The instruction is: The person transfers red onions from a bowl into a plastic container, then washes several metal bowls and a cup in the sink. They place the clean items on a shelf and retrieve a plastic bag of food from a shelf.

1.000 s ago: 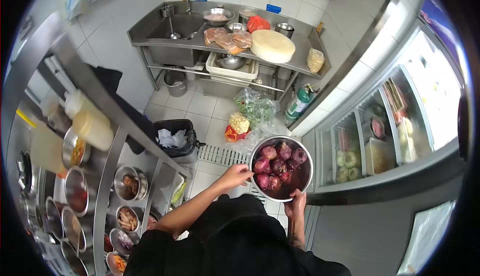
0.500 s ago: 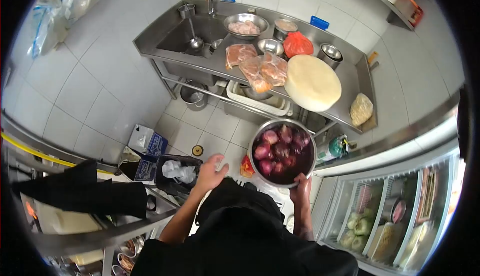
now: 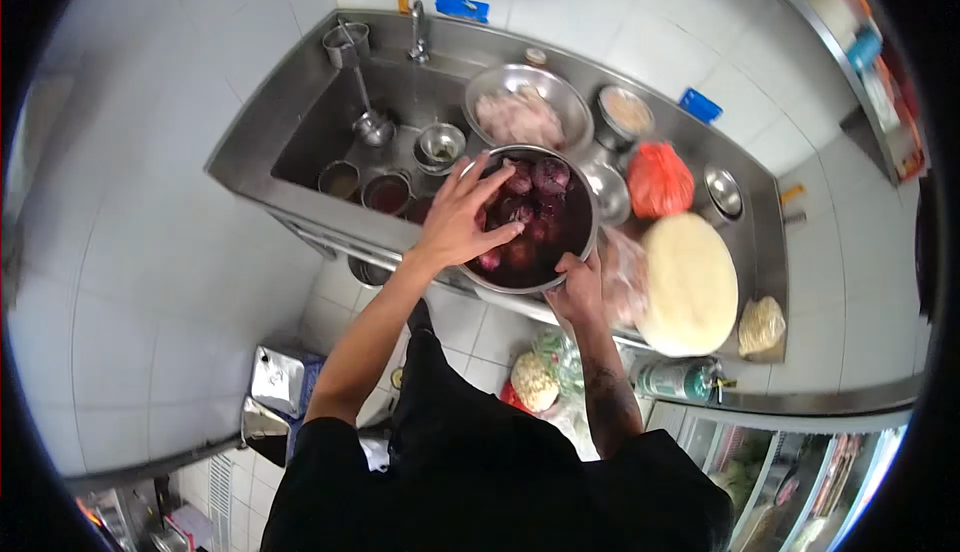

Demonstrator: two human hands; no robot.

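Note:
A round steel bowl (image 3: 590,214) is held up at the front edge of the sink counter. Inside it, several red onions (image 3: 549,176) sit in dark liquid. My right hand (image 3: 578,290) grips the bowl's near right rim, thumb over the edge. Spread wide, the fingers of my left hand (image 3: 462,214) reach over the bowl's left rim and lie across the onions. Directly behind stands a wide metal bowl (image 3: 478,87) with pale raw meat (image 3: 520,117) in it.
Left of the bowl is the sink (image 3: 300,157) with small metal cups and a ladle (image 3: 374,128). To the right are bagged meat (image 3: 625,277), a red plastic bag (image 3: 660,180) and a thick round white board (image 3: 690,282). A green-white cylinder (image 3: 675,379) and a cauliflower (image 3: 535,382) are below.
The bowl of onions has moved forward from over the floor to the sink counter. My left hand, earlier apart from it, now spreads over the onions; my right hand keeps its grip.

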